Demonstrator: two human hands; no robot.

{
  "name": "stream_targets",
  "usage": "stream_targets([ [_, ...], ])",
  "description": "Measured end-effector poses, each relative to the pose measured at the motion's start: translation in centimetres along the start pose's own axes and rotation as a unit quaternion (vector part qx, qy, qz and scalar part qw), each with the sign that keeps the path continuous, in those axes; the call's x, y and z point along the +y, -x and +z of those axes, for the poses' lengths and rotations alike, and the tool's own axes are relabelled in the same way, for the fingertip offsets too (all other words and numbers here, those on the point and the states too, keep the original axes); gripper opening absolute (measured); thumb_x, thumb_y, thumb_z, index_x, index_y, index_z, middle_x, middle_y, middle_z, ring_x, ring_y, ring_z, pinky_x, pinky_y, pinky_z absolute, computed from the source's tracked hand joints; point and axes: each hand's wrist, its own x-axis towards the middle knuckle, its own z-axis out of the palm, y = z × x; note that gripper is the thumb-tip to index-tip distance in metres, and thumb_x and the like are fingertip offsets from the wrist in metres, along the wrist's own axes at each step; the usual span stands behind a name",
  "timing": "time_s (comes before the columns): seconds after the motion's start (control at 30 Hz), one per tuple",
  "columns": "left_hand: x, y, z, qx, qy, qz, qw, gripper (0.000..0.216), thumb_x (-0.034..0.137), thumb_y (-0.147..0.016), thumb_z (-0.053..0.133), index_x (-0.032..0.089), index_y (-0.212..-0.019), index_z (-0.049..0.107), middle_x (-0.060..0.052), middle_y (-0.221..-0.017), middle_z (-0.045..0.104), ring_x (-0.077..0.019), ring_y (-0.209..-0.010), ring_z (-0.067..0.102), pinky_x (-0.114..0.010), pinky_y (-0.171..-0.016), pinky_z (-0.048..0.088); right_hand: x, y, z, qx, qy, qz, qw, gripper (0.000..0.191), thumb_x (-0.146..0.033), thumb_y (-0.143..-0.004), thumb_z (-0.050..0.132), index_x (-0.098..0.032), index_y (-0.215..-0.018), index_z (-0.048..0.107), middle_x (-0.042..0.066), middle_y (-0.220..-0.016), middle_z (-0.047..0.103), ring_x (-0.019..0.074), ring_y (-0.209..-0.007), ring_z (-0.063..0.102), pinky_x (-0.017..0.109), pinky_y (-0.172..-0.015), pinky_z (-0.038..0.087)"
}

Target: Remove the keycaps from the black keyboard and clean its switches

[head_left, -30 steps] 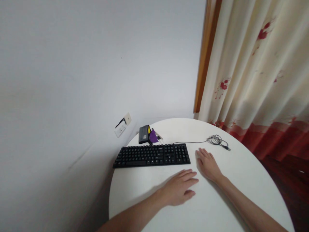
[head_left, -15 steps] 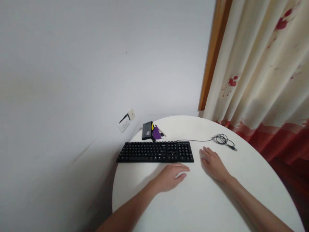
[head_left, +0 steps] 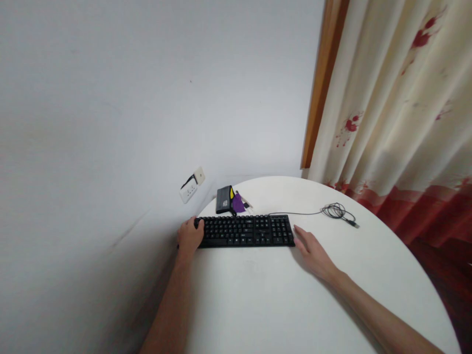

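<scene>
A black keyboard [head_left: 236, 232] lies flat on the white round table [head_left: 254, 300], its far left end near the wall. My left hand [head_left: 190, 236] is closed round that left end, thumb over the top keys and fingers down its outer side, partly hidden. At the opposite end, my right hand [head_left: 311, 253] is beside the number pad, fingers stretched out and thumb apart. Its fingertips are at the keyboard's right edge; whether they press on it I cannot tell. From the keyboard's back runs a thin black cable [head_left: 335, 210], coiled on the table, ending in a USB plug [head_left: 353, 223].
Behind the keyboard stands a dark grey case [head_left: 223, 199] with a purple cloth [head_left: 238, 202] beside it. The white wall [head_left: 110, 147] with a socket [head_left: 189, 191] borders the left. A cream and red curtain [head_left: 383, 113] hangs at the right.
My left hand has moved left from in front of the keyboard and taken hold of its left end. My right hand has shifted left to the keyboard's right edge.
</scene>
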Motion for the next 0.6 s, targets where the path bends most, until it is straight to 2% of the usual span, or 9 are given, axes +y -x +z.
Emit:
stream_targets([
  [0.1,-0.7,-0.3,0.0,-0.007,0.005,-0.030,1.000,0.049,0.043,-0.092,0.041,0.012,-0.126,0.058,-0.021,-0.123,0.062,-0.0353,-0.116,0.057,-0.048,-0.099,0.043,-0.4,0.1,0.0,-0.008,-0.009,-0.029,1.000,0.053,-0.043,-0.097,0.039,-0.021,-0.145,0.043,0.011,-0.141,0.055,0.0285,-0.131,0.049,0.051,-0.111,0.037],
  [0.2,-1.3,-0.8,0.2,-0.029,0.017,-0.030,0.999,0.048,0.042,-0.092,0.041,0.012,-0.126,0.058,-0.019,-0.117,0.066,-0.0331,-0.112,0.061,-0.044,-0.097,0.046,-0.3,0.1,-0.2,-0.018,-0.006,-0.039,0.999,0.054,-0.043,-0.097,0.040,-0.021,-0.146,0.040,0.011,-0.142,0.053,0.0288,-0.132,0.048,0.052,-0.112,0.036],
  [0.43,-2.0,-1.4,1.1,-0.051,0.037,-0.038,0.997,0.049,0.042,-0.093,0.041,0.012,-0.129,0.057,-0.017,-0.120,0.067,-0.0305,-0.110,0.063,-0.040,-0.093,0.049,0.1,0.1,-0.1,-0.026,0.009,-0.043,0.999,0.056,-0.044,-0.097,0.040,-0.021,-0.148,0.037,0.010,-0.146,0.049,0.0287,-0.136,0.043,0.053,-0.115,0.030],
  [0.6,-2.2,-1.5,0.5,-0.047,0.035,-0.038,0.998,0.047,0.040,-0.093,0.040,0.011,-0.125,0.059,-0.016,-0.117,0.068,-0.0299,-0.108,0.064,-0.039,-0.093,0.050,0.4,0.1,0.2,-0.036,0.012,-0.050,0.998,0.057,-0.044,-0.098,0.039,-0.020,-0.149,0.036,0.010,-0.148,0.047,0.0285,-0.138,0.040,0.053,-0.117,0.026],
])
